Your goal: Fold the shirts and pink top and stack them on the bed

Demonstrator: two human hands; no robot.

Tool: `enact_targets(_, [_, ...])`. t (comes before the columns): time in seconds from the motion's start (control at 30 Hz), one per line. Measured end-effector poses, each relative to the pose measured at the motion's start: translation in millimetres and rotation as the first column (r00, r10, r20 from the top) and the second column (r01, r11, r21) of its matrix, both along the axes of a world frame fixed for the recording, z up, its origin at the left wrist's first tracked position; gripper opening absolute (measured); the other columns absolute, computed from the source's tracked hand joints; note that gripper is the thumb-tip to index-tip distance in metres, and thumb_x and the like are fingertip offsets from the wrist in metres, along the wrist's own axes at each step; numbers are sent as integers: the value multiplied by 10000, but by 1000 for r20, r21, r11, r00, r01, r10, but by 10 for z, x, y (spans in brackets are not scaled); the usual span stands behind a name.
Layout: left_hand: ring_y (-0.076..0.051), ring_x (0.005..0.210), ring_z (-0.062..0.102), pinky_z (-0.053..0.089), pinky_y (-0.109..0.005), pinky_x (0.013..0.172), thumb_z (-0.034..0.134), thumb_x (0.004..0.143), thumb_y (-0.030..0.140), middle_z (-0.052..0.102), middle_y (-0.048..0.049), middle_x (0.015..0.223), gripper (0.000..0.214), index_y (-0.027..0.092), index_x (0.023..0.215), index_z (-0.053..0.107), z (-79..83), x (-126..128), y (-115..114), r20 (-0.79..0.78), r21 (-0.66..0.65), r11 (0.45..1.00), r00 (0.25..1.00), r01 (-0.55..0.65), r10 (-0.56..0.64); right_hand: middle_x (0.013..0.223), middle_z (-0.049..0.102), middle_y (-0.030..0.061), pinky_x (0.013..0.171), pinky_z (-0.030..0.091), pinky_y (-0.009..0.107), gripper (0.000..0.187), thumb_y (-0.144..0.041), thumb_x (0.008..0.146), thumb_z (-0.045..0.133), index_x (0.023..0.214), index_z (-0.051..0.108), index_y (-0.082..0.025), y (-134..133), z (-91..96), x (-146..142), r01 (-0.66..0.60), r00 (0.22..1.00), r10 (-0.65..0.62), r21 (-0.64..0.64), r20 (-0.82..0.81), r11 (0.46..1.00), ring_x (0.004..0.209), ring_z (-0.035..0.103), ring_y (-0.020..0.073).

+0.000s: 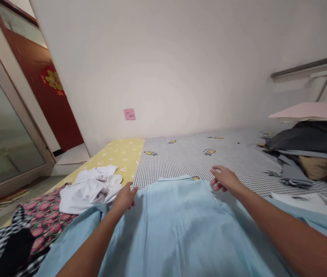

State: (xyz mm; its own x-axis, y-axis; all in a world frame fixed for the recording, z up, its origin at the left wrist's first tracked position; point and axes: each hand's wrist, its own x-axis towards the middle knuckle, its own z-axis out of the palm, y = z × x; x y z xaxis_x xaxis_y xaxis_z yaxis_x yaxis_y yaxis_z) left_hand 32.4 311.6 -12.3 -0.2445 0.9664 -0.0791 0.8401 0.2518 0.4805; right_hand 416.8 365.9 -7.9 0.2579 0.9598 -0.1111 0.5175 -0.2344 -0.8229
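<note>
I have the left hand point(125, 199) at one shoulder of the shirt point(175, 215), its grip unclear; the right hand point(226, 179), fingers parted, sits beside the other.

Txt: none I can read | pink note point(129, 114) on wall point(180, 69): few dark marks, writing too sm. to read | red + gold sign point(53, 80) on door point(68, 129): can't make out words | white cloth point(310, 203), R side: dark print, too blurry

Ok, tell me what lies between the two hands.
In the head view, the upper part of the light blue shirt, collar end away from the person, lies between the left hand and right hand.
</note>
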Motion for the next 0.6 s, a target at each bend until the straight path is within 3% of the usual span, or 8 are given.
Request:
enact_targets(0.13, [-138, 340, 450, 362, -241, 422, 449, 973, 404, 493, 67, 427, 376, 87, 1136, 567, -246, 3, 263, 91, -110, 993, 995, -33, 43, 638, 699, 46, 393, 399, 217, 632, -321, 980, 475, 1528, 223, -132, 118, -440, -54, 80, 993, -89, -121, -72, 989, 458, 654, 187])
enact_targets(0.2, [-131, 307, 415, 348, -244, 410, 539, 925, 332, 466, 78, 397, 241, 110, 1003, 593, -370, 38, 290, 116, -135, 990, 991, -47, 63, 529, 642, 8, 358, 361, 216, 631, -222, 914, 575, 1470, 311, -84, 76, -641, -53, 84, 989, -105, -197, -101, 977, 366, 585, 190])
enact_targets(0.3, [-125, 307, 423, 352, -234, 418, 588, 856, 200, 469, 88, 385, 72, 154, 907, 568, -461, 115, 303, 178, -102, 994, 983, -25, 43, 448, 560, -41, 355, 331, 199, 279, -130, 865, 614, 1140, 565, -127, 6, -771, -54, 43, 981, -77, -187, -176, 982, 317, 502, 151])
enact_targets(0.37, [-127, 363, 496, 399, -225, 457, 540, 885, 204, 509, 88, 430, 50, 181, 927, 525, -432, 150, 340, 244, -14, 1000, 970, 4, 0, 505, 586, -35, 418, 403, 193, 79, -114, 895, 575, 907, 550, -188, 25, -696, -20, 38, 969, -58, -90, -240, 995, 395, 553, 127])
enact_targets(0.43, [-133, 451, 579, 460, -229, 526, 491, 923, 245, 558, 81, 498, 75, 197, 979, 477, -349, 149, 415, 306, 91, 996, 951, 13, -40, 670, 671, -10, 533, 471, 175, 181, -104, 911, 563, 805, 467, -216, 119, -522, 59, 76, 956, -66, 24, -287, 997, 561, 645, 105])
enact_targets(0.53, [-125, 628, 663, 505, -240, 666, 462, 929, 251, 651, 37, 663, 119, 190, 1028, 438, -223, 93, 560, 353, 232, 973, 932, 0, -85, 978, 726, 12, 618, 454, 117, 198, -127, 929, 573, 830, 430, -223, 332, -243, 211, 180, 943, -127, 149, -308, 972, 773, 684, 61])
enact_targets(0.6, [-122, 760, 685, 490, -242, 741, 461, 911, 215, 685, -2, 778, 107, 172, 1009, 456, -198, 47, 625, 354, 302, 953, 926, 21, -133, 1047, 723, 31, 584, 433, 112, 110, -163, 959, 543, 933, 462, -232, 428, -147, 280, 242, 935, -184, 165, -303, 956, 750, 676, 52])
